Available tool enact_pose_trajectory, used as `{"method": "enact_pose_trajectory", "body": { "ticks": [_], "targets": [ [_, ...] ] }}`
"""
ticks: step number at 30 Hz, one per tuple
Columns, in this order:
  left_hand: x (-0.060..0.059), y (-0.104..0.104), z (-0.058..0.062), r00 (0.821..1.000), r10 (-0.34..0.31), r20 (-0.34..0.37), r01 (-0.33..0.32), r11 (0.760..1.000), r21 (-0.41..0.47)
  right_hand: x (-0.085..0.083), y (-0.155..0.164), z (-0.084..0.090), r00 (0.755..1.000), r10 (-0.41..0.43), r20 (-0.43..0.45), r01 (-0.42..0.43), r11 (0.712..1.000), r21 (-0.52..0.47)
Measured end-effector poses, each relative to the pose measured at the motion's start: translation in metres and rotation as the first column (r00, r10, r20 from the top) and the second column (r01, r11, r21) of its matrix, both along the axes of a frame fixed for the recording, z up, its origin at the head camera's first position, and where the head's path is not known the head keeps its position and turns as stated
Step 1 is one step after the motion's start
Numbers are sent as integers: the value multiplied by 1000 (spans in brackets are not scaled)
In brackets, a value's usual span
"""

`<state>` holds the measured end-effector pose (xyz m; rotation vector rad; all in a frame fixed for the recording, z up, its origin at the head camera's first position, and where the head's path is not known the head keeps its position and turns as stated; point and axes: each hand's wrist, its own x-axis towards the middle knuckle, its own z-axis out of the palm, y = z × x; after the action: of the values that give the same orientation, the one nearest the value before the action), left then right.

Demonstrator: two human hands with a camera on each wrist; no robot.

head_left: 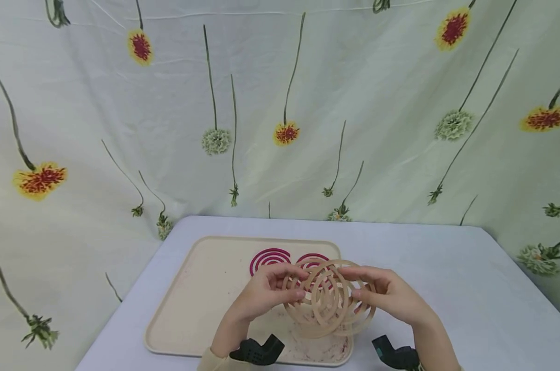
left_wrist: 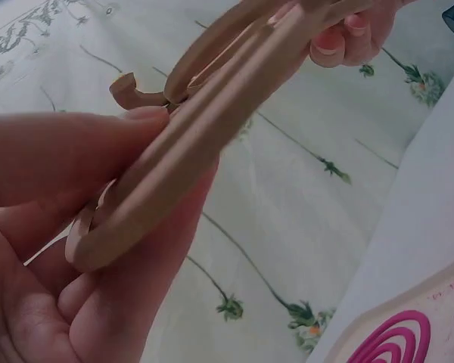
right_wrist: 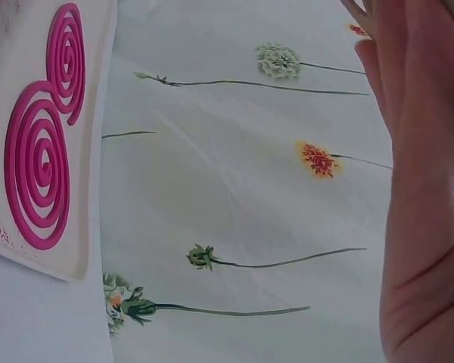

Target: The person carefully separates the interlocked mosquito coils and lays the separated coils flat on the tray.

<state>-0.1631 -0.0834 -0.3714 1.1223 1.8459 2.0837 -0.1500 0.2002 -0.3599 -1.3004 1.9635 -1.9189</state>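
Note:
Between my hands, a double set of tan mosquito coils is lifted above the tray, their rings overlapping in the head view. My left hand pinches the left side between thumb and fingers; the left wrist view shows the rings edge-on there. On the opposite rim, my right hand holds the coils with thumb and fingertips. In the right wrist view its fingers run along the right border and the coils are mostly out of sight. Two magenta mosquito coils lie side by side on the tray, partly covered in the head view.
The beige tray rests on a white-covered table, with reddish crumbs and smudges on its near right part. Behind the table hangs a flower-printed cloth. Each wrist wears a black camera mount.

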Motion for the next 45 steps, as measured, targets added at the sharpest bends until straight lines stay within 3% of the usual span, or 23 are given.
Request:
{"method": "enact_pose_trajectory", "body": {
  "ticks": [3,6,9,12,17,19,21,23,24,27,30,32,35,37,41,45],
  "targets": [
    [0,2,1,999,46,-16,-47,999,-19,-1,-1,-1,1000,-4,8,4,1000,0],
    [1,7,3,991,137,-11,-137,991,13,-1,-6,-2,993,-116,18,116,993,-35],
    [3,12,4,969,247,15,-248,967,52,0,-14,-3,972,-231,45,234,969,-75],
    [4,17,5,925,378,28,-379,921,85,1,-24,-4,946,-317,72,324,937,-134],
    [4,28,4,814,580,20,-574,801,170,1,-40,-8,909,-405,95,416,874,-252],
    [4,33,3,788,615,39,-606,763,226,1,-44,-10,894,-437,103,447,851,-275],
    [4,36,2,778,625,60,-617,743,260,1,-47,-10,879,-464,112,476,837,-270],
    [4,35,1,797,600,65,-593,758,270,2,-45,-10,873,-473,119,487,838,-245],
    [4,33,1,816,575,59,-568,779,267,2,-44,-9,875,-469,121,485,846,-224],
    [2,22,1,885,466,10,-458,867,197,3,-36,-8,909,-398,125,415,896,-161],
    [1,9,2,964,264,-27,-260,960,103,2,-28,-6,961,-254,108,265,958,-105],
    [2,2,2,991,131,-28,-130,991,35,1,-24,-6,983,-158,97,165,984,-68],
    [1,-5,2,1000,13,-26,-14,999,-31,0,-21,-7,994,-84,72,86,996,-24],
    [-1,-7,2,999,7,-45,-8,999,-41,0,-21,-8,995,-83,61,84,996,-17],
    [-2,-1,1,988,145,-60,-144,989,9,-1,-26,-9,974,-219,60,222,974,-52],
    [-1,11,-1,944,327,-48,-317,937,146,0,-34,-9,911,-393,121,407,905,-124]
  ]
}}
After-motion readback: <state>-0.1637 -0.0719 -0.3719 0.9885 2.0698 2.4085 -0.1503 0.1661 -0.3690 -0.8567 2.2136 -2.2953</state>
